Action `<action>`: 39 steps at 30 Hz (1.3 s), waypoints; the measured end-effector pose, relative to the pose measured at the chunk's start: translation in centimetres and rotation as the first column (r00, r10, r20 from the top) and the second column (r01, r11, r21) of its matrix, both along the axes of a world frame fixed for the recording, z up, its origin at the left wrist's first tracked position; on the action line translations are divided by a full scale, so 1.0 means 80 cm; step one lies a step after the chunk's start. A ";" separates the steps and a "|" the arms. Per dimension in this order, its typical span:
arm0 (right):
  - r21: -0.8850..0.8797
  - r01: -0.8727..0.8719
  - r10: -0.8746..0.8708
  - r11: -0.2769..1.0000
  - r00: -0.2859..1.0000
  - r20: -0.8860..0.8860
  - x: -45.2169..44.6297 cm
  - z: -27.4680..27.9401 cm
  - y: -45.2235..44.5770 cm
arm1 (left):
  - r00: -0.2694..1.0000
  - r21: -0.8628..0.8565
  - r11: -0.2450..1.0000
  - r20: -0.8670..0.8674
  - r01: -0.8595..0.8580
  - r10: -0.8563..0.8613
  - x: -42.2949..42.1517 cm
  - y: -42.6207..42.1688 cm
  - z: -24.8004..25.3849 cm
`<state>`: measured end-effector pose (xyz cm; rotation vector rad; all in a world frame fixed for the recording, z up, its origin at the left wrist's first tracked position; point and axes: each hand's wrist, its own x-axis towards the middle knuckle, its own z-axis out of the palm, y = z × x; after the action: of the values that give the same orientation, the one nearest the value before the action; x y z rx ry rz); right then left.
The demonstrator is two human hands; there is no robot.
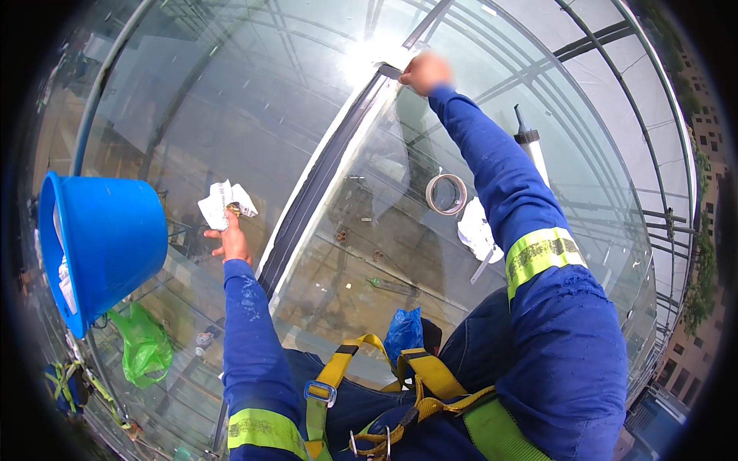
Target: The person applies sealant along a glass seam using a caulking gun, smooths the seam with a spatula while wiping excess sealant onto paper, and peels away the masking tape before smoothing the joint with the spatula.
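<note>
My left hand [233, 240] holds a crumpled piece of printed white paper [226, 204] over the glass, left of the seam. At the upper end of the dark seam [327, 169], my right hand [427, 73] has its fingers pressed together at the strip's tip; what they grip, if anything, is too small to make out. White strips of tape [307, 173] run along both sides of the seam. A roll of tape [446, 194] lies on the glass to the right, with a white crumpled cloth or paper [478, 230] beside it.
A blue bucket [123, 246] lies tilted at the left, above a green plastic bag [144, 346]. A sealant gun [532, 146] is partly behind my right arm. Harness straps [330, 376] and a blue bag [406, 332] are near my lap. Metal frames [615, 61] line the right.
</note>
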<state>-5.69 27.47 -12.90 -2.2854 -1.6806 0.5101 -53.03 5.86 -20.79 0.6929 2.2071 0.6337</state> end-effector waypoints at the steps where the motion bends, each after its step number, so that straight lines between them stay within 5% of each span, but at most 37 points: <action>1: 0.009 0.001 -0.001 1.000 1.000 0.005 0.001 -0.002 0.001 | 1.000 0.012 1.000 -0.002 -0.003 0.003 -0.001 0.000 -0.003; 16: 0.115 -0.070 0.046 0.991 0.979 0.200 -0.006 -0.012 -0.008 | 0.999 -0.026 0.999 -0.019 0.031 -0.031 -0.005 0.000 -0.005; 28: 0.340 -0.459 0.226 0.821 0.807 0.545 0.003 -0.044 -0.016 | 0.999 -0.053 0.999 -0.036 -0.008 0.006 0.002 0.002 -0.001; 39: 0.328 -0.661 0.322 0.675 0.664 0.675 0.006 -0.051 -0.020 | 0.998 0.000 0.998 0.038 -0.055 0.055 0.013 0.003 0.016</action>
<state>-5.25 25.86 -17.02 -1.5568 -2.3786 -0.6147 -51.99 6.10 -19.49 0.6178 2.1972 0.6705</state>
